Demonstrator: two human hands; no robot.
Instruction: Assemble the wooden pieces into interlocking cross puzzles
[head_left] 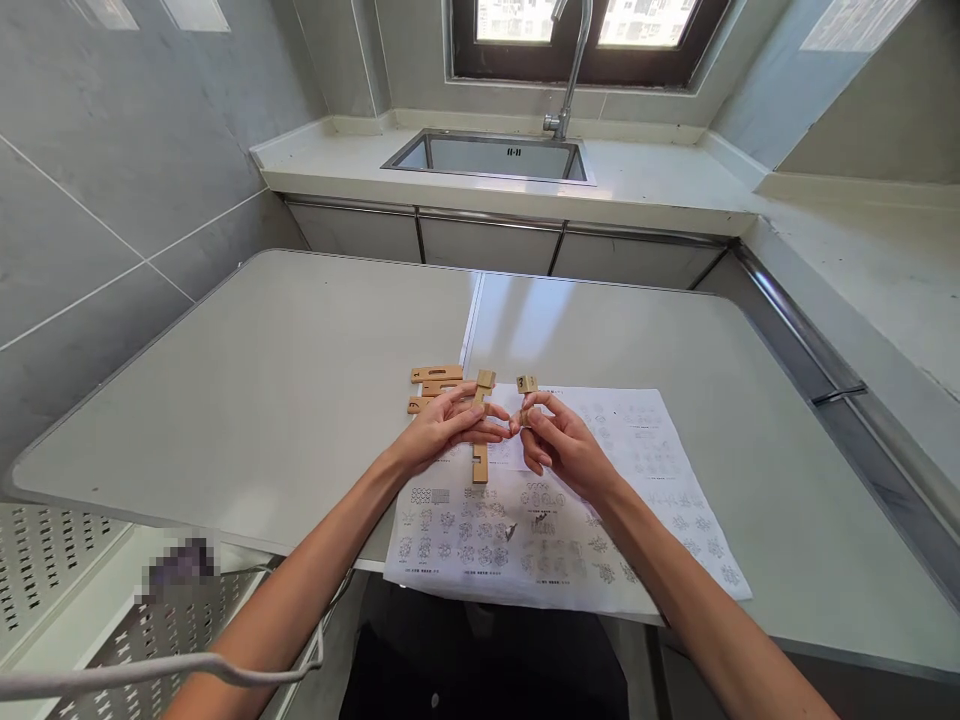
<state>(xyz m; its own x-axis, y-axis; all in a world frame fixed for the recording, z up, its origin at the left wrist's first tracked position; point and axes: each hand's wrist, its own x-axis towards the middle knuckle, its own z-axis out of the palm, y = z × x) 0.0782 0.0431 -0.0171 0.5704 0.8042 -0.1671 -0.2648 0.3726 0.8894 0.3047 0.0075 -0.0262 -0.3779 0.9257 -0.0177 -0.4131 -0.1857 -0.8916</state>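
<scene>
My left hand (448,425) grips a notched wooden puzzle bar (481,462) that stands upright over the table. My right hand (559,445) pinches a second, shorter wooden piece (526,384), its top poking above my fingers. The two hands' fingertips almost meet between the pieces. Two or three more notched wooden pieces (433,386) lie flat on the table just left of my left hand. Under both hands lies a printed instruction sheet (645,480) covered in small diagrams.
The grey folding table (262,380) has a centre seam. Beyond it a counter holds a steel sink (491,157) and a tap (568,70) below a window. A perforated metal rack (45,570) and a white cable (150,670) sit at lower left.
</scene>
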